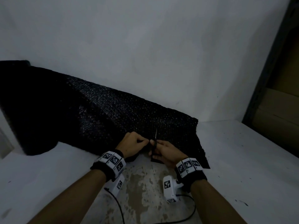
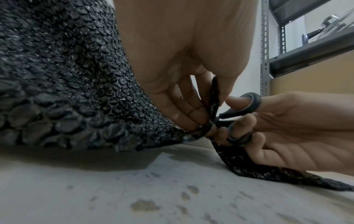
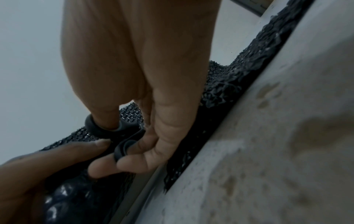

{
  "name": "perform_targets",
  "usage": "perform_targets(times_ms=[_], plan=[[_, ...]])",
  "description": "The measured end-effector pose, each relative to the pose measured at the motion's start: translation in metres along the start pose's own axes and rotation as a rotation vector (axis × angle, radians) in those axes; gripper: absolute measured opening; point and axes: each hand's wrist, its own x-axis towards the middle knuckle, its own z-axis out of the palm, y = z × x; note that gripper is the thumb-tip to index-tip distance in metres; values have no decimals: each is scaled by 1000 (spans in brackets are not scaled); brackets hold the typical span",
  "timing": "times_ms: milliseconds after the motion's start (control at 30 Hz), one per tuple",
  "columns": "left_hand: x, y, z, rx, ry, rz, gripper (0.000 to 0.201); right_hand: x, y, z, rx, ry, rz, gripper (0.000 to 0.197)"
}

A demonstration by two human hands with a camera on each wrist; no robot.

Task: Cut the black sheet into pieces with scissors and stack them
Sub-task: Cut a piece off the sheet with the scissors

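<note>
- The black bubble-textured plastic sheet [image 1: 100, 113] lies on the white worktop [image 1: 242, 159], its far edge against the wall.
- The left hand [image 1: 134, 143] pinches the sheet's near edge.
- The right hand [image 1: 168, 152] holds dark-handled scissors [image 2: 240, 118] just beside that pinch.
- Cutting looks barely begun: no separate pieces or stack in view.
- No readable writing; only square coded markers on the wristbands [image 1: 113, 160].

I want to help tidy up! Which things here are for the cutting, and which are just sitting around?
For the cutting:
black sheet
scissors, in the right hand
left hand, pinching the sheet's edge

Just sitting around:
metal shelf
cardboard box
</note>
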Motion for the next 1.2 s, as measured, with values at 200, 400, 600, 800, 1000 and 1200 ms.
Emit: perform_targets(times_ms=[200,400,600,800,1000,1200], plan=[[0,-4,-1,9,-6,-21,31,0,3,1,0,13,-36,21],[-3,-6,-3,7,-21,-51,34,-1,-1,-1,-37,0,8,25],[-7,-4,-5,-13,-44,-51,41,1,-7,-5,-73,17,26,26],[-10,-4,-9,-35,-66,-54,48,3,-6,-7,-177,10,10,24],[-9,-9,-10,-48,-66,-63,45,3,-4,-9,-213,-7,-8,19],[-9,-8,-11,-44,-74,-94,42,4,-11,-3,-160,-3,-7,16]])
